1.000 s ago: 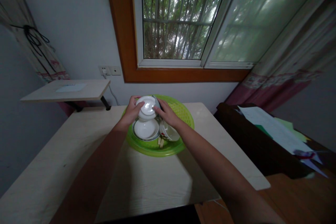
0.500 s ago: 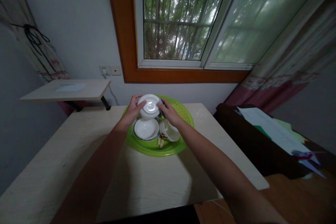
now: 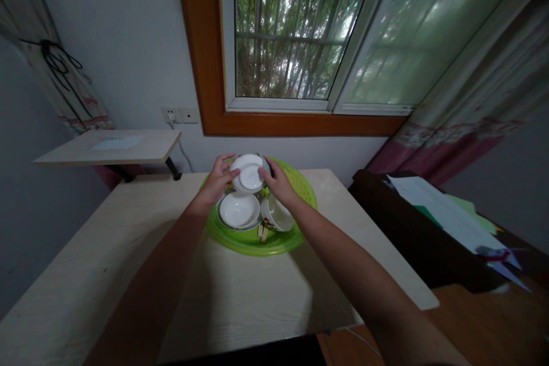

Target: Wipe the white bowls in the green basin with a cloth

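Observation:
My left hand (image 3: 222,179) and my right hand (image 3: 277,180) grip a shiny white plate (image 3: 249,172) from both sides, thumbs on the face toward me. It is tilted up over the far part of a green plastic basket (image 3: 249,249). A dark rim shows behind it near my right fingers; I cannot tell what that belongs to. Just below the plate, a white bowl (image 3: 238,210) rests in the basket, set in or on a larger dish. Beside it, under my right wrist, a patterned bowl (image 3: 278,216) leans on its side. Small pale wooden pieces (image 3: 262,233) lie in front of the bowls.
The basket stands on a pale wooden table (image 3: 253,297). A raised shelf (image 3: 111,151) with a paper on it is at the back left. On the right, a dark box-like surface (image 3: 398,234) carries papers (image 3: 433,211). A window (image 3: 300,40) is behind.
Both hands have shifted the plate slightly to the right, and its face has turned a little. The bowls and the basket have stayed in place.

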A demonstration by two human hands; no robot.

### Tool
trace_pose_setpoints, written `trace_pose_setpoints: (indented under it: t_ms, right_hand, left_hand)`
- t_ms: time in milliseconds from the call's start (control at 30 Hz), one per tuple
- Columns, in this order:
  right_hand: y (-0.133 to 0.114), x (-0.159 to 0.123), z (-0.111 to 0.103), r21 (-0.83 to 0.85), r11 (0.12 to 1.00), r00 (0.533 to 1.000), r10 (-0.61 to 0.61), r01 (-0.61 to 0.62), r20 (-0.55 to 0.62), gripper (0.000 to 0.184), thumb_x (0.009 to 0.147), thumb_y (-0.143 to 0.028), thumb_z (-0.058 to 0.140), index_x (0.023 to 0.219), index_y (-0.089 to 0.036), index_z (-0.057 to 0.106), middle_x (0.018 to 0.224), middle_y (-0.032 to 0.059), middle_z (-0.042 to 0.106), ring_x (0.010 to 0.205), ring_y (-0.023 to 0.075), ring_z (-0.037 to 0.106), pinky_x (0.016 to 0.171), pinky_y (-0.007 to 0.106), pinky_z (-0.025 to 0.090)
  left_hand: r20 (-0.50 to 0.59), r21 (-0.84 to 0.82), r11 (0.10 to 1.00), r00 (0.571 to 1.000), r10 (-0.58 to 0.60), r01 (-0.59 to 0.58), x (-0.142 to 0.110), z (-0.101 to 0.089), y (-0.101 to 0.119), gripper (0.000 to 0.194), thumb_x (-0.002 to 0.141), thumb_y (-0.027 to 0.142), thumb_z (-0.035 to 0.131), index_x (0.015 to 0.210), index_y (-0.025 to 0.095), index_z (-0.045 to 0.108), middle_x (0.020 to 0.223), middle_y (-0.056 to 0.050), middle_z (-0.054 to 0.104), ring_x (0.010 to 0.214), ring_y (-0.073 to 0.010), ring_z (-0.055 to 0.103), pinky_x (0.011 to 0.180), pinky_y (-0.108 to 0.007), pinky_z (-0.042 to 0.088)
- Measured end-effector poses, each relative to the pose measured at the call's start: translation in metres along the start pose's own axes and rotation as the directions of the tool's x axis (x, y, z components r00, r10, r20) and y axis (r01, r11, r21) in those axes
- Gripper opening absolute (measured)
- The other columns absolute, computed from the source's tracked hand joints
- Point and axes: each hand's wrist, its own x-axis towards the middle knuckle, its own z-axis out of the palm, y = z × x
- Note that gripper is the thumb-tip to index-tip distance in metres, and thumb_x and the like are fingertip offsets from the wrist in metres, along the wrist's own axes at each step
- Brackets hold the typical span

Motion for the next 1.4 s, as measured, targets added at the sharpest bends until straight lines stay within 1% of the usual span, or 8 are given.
trace_pose_setpoints:
  t_ms: [200,500,667,767,833,1000,1200,1400]
  right_hand:
    - [-0.003,-0.003,-0.004,-0.093,0.987,0.992,-0.127,0.128,0.022,0.067,0.091,-0.059,0.065,0.146,-0.023,0.055,0.144,0.0142,0.059,0.131,0.0294,0.054,0.117,0.050,0.039]
    - [-0.012,-0.005,-0.006,-0.179,0.941,0.958,-0.276,0.286,0.080,0.062,0.095,-0.055,0.062,0.149,-0.027,0.052,0.148,0.0134,0.055,0.137,0.0295,0.050,0.119,0.053,0.038]
    - [-0.025,-0.009,-0.007,-0.233,0.859,0.888,-0.417,0.455,0.194,0.050,0.098,-0.033,0.054,0.148,-0.031,0.054,0.155,0.0095,0.050,0.144,0.0277,0.045,0.122,0.055,0.035]
    - [-0.028,-0.010,-0.005,-0.262,0.793,0.829,-0.481,0.550,0.285,0.053,0.095,-0.020,0.049,0.146,-0.033,0.057,0.154,0.0052,0.052,0.148,0.0267,0.039,0.124,0.058,0.030]
    - [-0.028,-0.010,-0.004,-0.271,0.778,0.817,-0.490,0.567,0.305,0.054,0.094,-0.016,0.048,0.144,-0.034,0.059,0.153,0.0047,0.053,0.148,0.0265,0.039,0.124,0.058,0.030]
    - [-0.019,-0.007,-0.004,-0.284,0.837,0.883,-0.435,0.468,0.176,0.051,0.096,-0.021,0.048,0.146,-0.027,0.058,0.152,0.0108,0.052,0.141,0.0274,0.046,0.121,0.055,0.035]
    - [-0.003,-0.002,-0.006,-0.124,0.976,0.980,-0.168,0.181,0.108,0.056,0.098,-0.049,0.054,0.147,-0.021,0.055,0.147,0.0139,0.056,0.137,0.0281,0.050,0.121,0.050,0.035]
    - [-0.011,-0.005,-0.002,0.155,0.983,0.980,0.072,-0.102,0.185,0.066,0.091,-0.059,0.064,0.148,-0.027,0.053,0.144,0.0067,0.062,0.130,0.0273,0.058,0.115,0.048,0.044]
  left_hand:
    - [0.018,0.014,0.995,0.995,0.102,-0.102,0.000,0.001,0.001,0.075,0.069,0.029,0.086,0.134,0.023,0.048,0.125,-0.011,0.066,0.108,-0.0241,0.066,0.089,-0.035,0.054]
    - [0.092,0.015,0.996,0.992,0.087,-0.088,0.000,0.001,-0.002,0.086,0.063,0.025,0.090,0.138,0.023,0.048,0.129,-0.013,0.067,0.106,-0.0240,0.068,0.087,-0.033,0.055]
    - [0.079,0.006,0.991,0.988,0.130,-0.131,0.005,0.000,-0.005,0.079,0.063,0.024,0.090,0.134,0.021,0.055,0.138,-0.013,0.063,0.119,-0.0234,0.064,0.101,-0.035,0.051]
    - [0.080,-0.002,0.993,0.990,0.120,-0.120,0.007,-0.001,-0.007,0.079,0.065,0.024,0.089,0.135,0.022,0.054,0.135,-0.011,0.064,0.115,-0.0226,0.064,0.099,-0.034,0.052]
    - [0.072,0.002,0.994,0.991,0.110,-0.110,0.007,-0.002,-0.008,0.080,0.065,0.026,0.089,0.136,0.022,0.052,0.133,-0.011,0.064,0.114,-0.0225,0.065,0.097,-0.034,0.052]
    - [0.062,0.003,0.991,0.989,0.133,-0.134,0.006,-0.002,-0.007,0.079,0.064,0.026,0.089,0.134,0.021,0.052,0.135,-0.012,0.064,0.112,-0.0228,0.066,0.094,-0.033,0.053]
    - [0.073,-0.034,0.992,0.990,0.121,-0.119,0.002,0.001,-0.001,0.075,0.066,0.023,0.088,0.132,0.022,0.053,0.136,-0.013,0.063,0.115,-0.0247,0.065,0.096,-0.035,0.053]
    - [0.065,-0.082,0.991,0.992,0.108,-0.103,-0.001,-0.001,0.005,0.076,0.067,0.025,0.087,0.134,0.024,0.052,0.135,-0.012,0.063,0.113,-0.0258,0.066,0.091,-0.036,0.056]
